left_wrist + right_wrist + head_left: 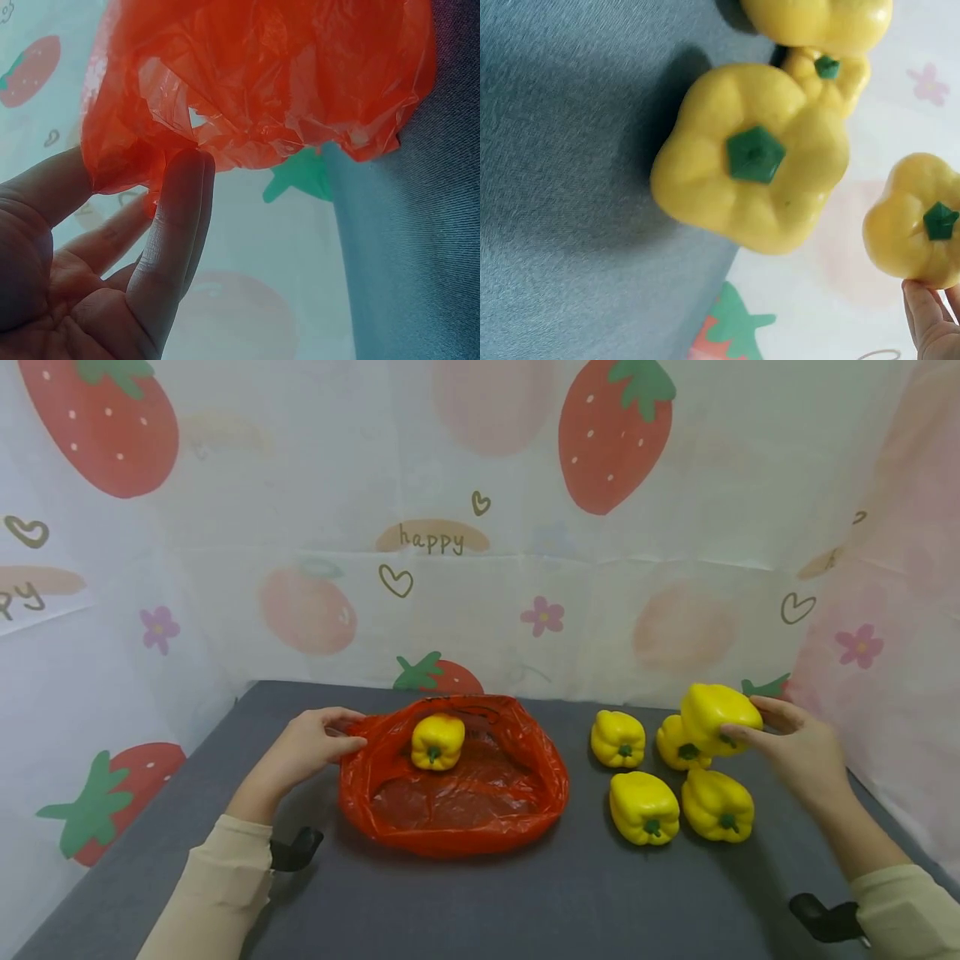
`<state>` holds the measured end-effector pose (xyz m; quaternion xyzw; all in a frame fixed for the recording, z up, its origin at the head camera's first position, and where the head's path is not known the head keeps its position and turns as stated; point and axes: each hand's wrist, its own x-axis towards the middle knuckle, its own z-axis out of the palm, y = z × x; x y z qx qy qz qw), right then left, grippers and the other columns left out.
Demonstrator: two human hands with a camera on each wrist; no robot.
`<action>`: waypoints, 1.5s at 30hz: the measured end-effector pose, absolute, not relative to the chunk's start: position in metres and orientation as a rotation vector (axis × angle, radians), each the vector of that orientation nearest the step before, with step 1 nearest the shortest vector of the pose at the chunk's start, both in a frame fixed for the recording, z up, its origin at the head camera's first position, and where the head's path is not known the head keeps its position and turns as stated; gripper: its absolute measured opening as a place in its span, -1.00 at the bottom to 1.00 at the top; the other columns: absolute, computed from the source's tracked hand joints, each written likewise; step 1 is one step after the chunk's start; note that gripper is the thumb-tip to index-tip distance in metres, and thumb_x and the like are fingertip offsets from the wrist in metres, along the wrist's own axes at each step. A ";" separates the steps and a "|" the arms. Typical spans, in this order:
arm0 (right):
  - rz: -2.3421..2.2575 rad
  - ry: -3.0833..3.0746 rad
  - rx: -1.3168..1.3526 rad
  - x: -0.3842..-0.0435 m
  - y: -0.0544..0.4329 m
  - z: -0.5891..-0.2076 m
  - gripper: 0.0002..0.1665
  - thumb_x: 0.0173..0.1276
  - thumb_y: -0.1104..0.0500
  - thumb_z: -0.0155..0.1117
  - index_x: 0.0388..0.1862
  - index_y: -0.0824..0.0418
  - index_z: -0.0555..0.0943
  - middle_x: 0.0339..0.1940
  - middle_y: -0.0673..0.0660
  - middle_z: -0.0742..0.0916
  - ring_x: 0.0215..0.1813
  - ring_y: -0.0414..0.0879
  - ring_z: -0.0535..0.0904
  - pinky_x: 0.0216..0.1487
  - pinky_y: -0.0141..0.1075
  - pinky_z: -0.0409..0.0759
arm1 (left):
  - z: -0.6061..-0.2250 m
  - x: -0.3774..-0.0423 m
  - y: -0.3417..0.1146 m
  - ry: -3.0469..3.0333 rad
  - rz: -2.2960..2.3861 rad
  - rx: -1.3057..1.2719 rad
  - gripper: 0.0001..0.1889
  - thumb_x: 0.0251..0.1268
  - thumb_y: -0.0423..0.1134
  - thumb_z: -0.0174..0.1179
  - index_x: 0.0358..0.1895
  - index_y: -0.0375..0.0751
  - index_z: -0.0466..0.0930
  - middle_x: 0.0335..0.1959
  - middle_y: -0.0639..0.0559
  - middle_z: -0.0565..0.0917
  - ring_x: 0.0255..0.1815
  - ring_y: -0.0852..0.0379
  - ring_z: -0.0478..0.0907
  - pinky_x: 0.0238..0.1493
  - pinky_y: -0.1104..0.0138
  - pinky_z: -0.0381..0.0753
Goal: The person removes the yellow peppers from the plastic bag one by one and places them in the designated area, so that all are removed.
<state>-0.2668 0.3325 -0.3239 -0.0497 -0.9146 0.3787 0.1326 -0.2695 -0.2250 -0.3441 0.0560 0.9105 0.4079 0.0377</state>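
Observation:
A red plastic bag [457,839] lies with its mouth spread wide on the table, and one yellow bell pepper [438,742] sits inside it. My left hand [303,752] pinches the bag's left rim between thumb and fingers; the left wrist view shows the thin film [262,75] at the fingertips. My right hand [806,752] grips another yellow bell pepper [720,718] by its right side, raised above the others. Below and left of it rest several more yellow peppers [643,808] with green stems. In the right wrist view the held pepper [915,221] is partly cut off.
The table [525,910] is covered in dark grey cloth. Behind and at both sides hangs a white curtain [480,610] printed with strawberries. A black wrist mount [296,850] sits on the left sleeve, another mount [825,918] on the right.

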 end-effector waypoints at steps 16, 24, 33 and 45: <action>1.149 -2.662 -0.203 -0.278 0.359 -0.335 -0.02 0.33 -0.26 0.28 0.49 0.34 0.29 0.44 0.46 0.40 0.04 -0.35 0.44 -0.31 -0.76 0.38 | -0.344 -0.269 -0.225 2.785 1.264 0.141 -0.49 0.39 -0.12 0.22 0.31 -0.30 0.47 0.09 -0.29 0.64 -0.04 -0.02 0.67 0.01 0.09 0.72; 1.181 -2.685 -0.289 -0.290 0.375 -0.341 0.03 0.35 -0.31 0.22 0.52 0.34 0.23 0.50 0.47 0.32 0.29 0.25 0.35 -0.33 -0.68 0.34 | -0.345 -0.271 -0.228 2.782 1.274 0.135 -0.48 0.39 -0.11 0.23 0.32 -0.28 0.47 0.09 -0.28 0.65 -0.06 0.01 0.67 0.00 0.10 0.72; 1.144 -2.716 -0.355 -0.295 0.394 -0.351 0.02 0.37 -0.32 0.18 0.49 0.40 0.25 0.46 0.52 0.35 0.20 0.26 0.36 -0.31 -0.57 0.31 | -0.348 -0.273 -0.227 2.781 1.279 0.143 -0.50 0.39 -0.14 0.22 0.31 -0.30 0.47 0.08 -0.28 0.64 -0.05 -0.01 0.67 0.00 0.09 0.73; 1.168 -2.754 -0.343 -0.302 0.400 -0.368 0.02 0.43 -0.27 0.13 0.49 0.48 0.17 0.46 0.56 0.28 0.38 0.46 0.22 0.28 0.32 0.32 | -0.347 -0.273 -0.230 2.794 1.257 0.136 -0.50 0.40 -0.13 0.22 0.31 -0.30 0.47 0.09 -0.29 0.64 -0.05 -0.02 0.67 0.01 0.09 0.73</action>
